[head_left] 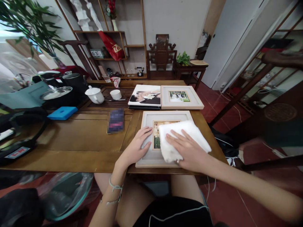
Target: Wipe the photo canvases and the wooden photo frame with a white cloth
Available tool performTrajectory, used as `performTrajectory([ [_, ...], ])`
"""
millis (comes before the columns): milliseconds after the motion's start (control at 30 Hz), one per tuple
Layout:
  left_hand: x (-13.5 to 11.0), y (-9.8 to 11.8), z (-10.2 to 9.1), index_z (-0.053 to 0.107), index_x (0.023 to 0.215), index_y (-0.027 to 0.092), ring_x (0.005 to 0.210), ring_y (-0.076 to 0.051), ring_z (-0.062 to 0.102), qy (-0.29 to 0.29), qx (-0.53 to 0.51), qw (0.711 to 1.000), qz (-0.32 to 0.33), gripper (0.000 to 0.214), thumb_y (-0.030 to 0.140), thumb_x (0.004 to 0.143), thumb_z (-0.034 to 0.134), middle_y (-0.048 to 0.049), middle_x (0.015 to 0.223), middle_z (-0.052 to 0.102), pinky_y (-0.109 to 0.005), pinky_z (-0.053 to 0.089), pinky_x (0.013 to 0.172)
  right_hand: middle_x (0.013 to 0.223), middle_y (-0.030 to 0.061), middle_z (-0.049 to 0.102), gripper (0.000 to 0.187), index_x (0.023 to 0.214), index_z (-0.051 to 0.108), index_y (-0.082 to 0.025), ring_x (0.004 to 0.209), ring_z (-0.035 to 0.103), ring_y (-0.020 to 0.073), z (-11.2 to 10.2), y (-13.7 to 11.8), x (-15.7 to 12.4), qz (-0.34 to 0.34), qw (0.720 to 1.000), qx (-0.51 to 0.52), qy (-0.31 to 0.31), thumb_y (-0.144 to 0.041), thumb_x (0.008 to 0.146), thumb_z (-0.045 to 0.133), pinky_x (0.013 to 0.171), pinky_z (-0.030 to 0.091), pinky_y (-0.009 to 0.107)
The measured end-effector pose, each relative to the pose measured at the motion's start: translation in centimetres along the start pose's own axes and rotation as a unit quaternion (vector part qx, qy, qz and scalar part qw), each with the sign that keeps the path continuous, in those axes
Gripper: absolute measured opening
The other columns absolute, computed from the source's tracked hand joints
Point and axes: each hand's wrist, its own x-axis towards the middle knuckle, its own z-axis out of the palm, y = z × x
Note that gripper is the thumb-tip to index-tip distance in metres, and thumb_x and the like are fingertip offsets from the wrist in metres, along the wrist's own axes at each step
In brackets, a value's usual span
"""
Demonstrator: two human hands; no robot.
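A picture frame (148, 160) with a pale wooden edge lies flat near the table's front edge, right in front of me. Its small inner photo (156, 138) is partly covered by a folded white cloth (197, 135). My right hand (186, 146) grips the cloth and presses it onto the frame's right side, fingers spread over the top; its thumb is mostly hidden. On the frame's left side rests my left hand (139, 143), open, fingertips close to the inner photo's border.
Behind the frame lie a second picture frame (199, 100) and a photo album (144, 96). A dark booklet (115, 120), blue box (62, 113), white lidded cup (94, 95) and small white cup (115, 94) stand leftward. Below left is a lined bin (71, 201).
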Motion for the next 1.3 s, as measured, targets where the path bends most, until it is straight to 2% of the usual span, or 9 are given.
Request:
performTrajectory([
  [167, 0.0, 0.2, -0.1, 0.048, 0.135, 0.021, 0.140, -0.025, 0.032, -0.005, -0.004, 1.000, -0.010, 0.043, 0.026, 0.092, 0.046, -0.0107, 0.144, 0.045, -0.051, 0.025, 0.117, 0.148, 0.0161, 0.039, 0.072, 0.140, 0.042, -0.012, 0.142, 0.021, 0.0311, -0.5, 5.3, 3.4, 0.066, 0.993, -0.079, 0.061, -0.020, 0.070, 0.056, 0.113, 0.010, 0.059],
  [267, 0.0, 0.2, -0.2, 0.048, 0.135, 0.021, 0.139, -0.025, 0.032, -0.002, -0.007, 1.000, -0.010, 0.043, 0.026, 0.092, 0.046, -0.0106, 0.144, 0.045, -0.051, 0.026, 0.117, 0.146, 0.0188, 0.040, 0.067, 0.138, 0.043, -0.007, 0.141, 0.023, 0.0329, -1.0, 6.4, 4.7, 0.104, 0.983, -0.120, 0.093, -0.023, 0.074, 0.056, 0.113, 0.015, 0.056],
  [467, 0.0, 0.1, -0.1, 0.047, 0.136, 0.019, 0.139, -0.026, 0.032, -0.003, -0.003, 1.000, -0.004, 0.044, 0.025, 0.092, 0.045, -0.0118, 0.144, 0.044, -0.051, 0.026, 0.117, 0.142, 0.0251, 0.044, 0.065, 0.134, 0.046, 0.002, 0.135, 0.034, 0.0383, -1.1, 2.9, 2.9, 0.062, 0.993, -0.099, 0.011, -0.027, 0.077, 0.054, 0.112, 0.023, 0.054],
  [567, 0.0, 0.1, -0.1, 0.047, 0.136, 0.021, 0.139, -0.026, 0.032, 0.001, -0.004, 1.000, -0.001, 0.044, 0.024, 0.092, 0.046, -0.0103, 0.144, 0.044, -0.052, 0.026, 0.116, 0.141, 0.0206, 0.046, 0.062, 0.134, 0.049, -0.004, 0.133, 0.038, 0.0354, -1.4, -0.3, 0.2, 0.024, 0.998, -0.045, -0.030, -0.025, 0.075, 0.053, 0.112, 0.025, 0.053],
  [733, -0.1, -0.1, -0.1, 0.046, 0.137, 0.021, 0.140, -0.026, 0.030, -0.006, -0.004, 1.000, 0.003, 0.046, 0.022, 0.091, 0.046, -0.0111, 0.145, 0.043, -0.052, 0.024, 0.117, 0.149, 0.0167, 0.036, 0.080, 0.144, 0.037, -0.009, 0.142, 0.020, 0.0331, -1.1, -4.0, -2.9, -0.036, 0.997, 0.021, -0.068, -0.023, 0.068, 0.058, 0.115, 0.021, 0.052],
  [867, 0.0, -0.4, 0.0, 0.045, 0.138, 0.022, 0.140, -0.026, 0.031, -0.006, -0.002, 1.000, 0.008, 0.046, 0.022, 0.092, 0.044, -0.0099, 0.146, 0.043, -0.053, 0.024, 0.117, 0.153, 0.0176, 0.027, 0.090, 0.148, 0.028, -0.010, 0.143, 0.011, 0.0349, -0.4, -3.1, -4.0, -0.044, 0.996, 0.016, -0.073, -0.018, 0.064, 0.059, 0.115, 0.018, 0.056],
  [1100, 0.0, -0.2, 0.1, 0.049, 0.135, 0.021, 0.139, -0.022, 0.032, 0.003, -0.003, 1.000, -0.011, 0.040, 0.025, 0.098, 0.034, -0.0082, 0.144, 0.046, -0.048, 0.024, 0.118, 0.141, 0.0161, 0.048, 0.077, 0.133, 0.051, -0.012, 0.135, 0.038, 0.0299, -4.7, -1.1, -4.5, -0.011, 0.993, 0.010, -0.114, -0.004, 0.057, 0.049, 0.112, 0.030, 0.051],
  [1200, 0.0, -0.1, 0.1, 0.051, 0.134, 0.020, 0.139, -0.022, 0.032, 0.006, -0.012, 1.000, -0.015, 0.040, 0.027, 0.099, 0.032, -0.0084, 0.144, 0.046, -0.048, 0.023, 0.118, 0.144, 0.0145, 0.045, 0.075, 0.134, 0.051, -0.011, 0.139, 0.030, 0.0302, -5.2, -1.9, -3.1, -0.052, 0.992, 0.042, -0.110, -0.006, 0.059, 0.051, 0.112, 0.031, 0.050],
  [1300, 0.0, 0.0, 0.1, 0.052, 0.133, 0.020, 0.139, -0.022, 0.033, 0.008, -0.026, 0.999, -0.021, 0.041, 0.029, 0.099, 0.030, -0.0084, 0.143, 0.046, -0.049, 0.024, 0.118, 0.148, 0.0158, 0.038, 0.083, 0.141, 0.041, -0.007, 0.141, 0.024, 0.0294, -3.9, -2.8, -1.4, -0.120, 0.984, 0.071, -0.107, -0.007, 0.059, 0.053, 0.114, 0.024, 0.050],
])
